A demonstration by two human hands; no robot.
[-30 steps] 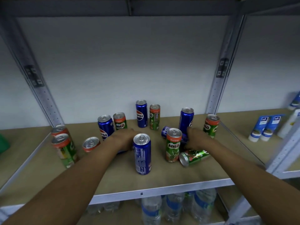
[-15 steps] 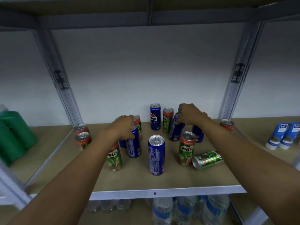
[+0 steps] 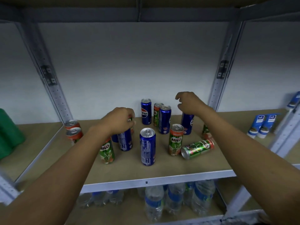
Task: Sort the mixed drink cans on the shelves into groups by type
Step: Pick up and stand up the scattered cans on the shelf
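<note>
Blue Pepsi cans and green-and-red Milo cans stand mixed on the brown shelf. My left hand grips the top of a blue Pepsi can that stands on the shelf, beside a Milo can under my forearm. My right hand hovers open, fingers curled apart, above another blue can. A Pepsi can stands just left of it, near the back Pepsi can. In front stand one Pepsi can and one upright Milo can. One Milo can lies on its side.
Two Milo cans stand at the shelf's left edge by the metal upright. Green containers fill the left bay, blue-white tubes the right bay. Water bottles sit on the shelf below.
My right hand let go of a blue can, which now stands upright near the back, and rose above the cans. My left hand has stood its blue can up and still holds it.
</note>
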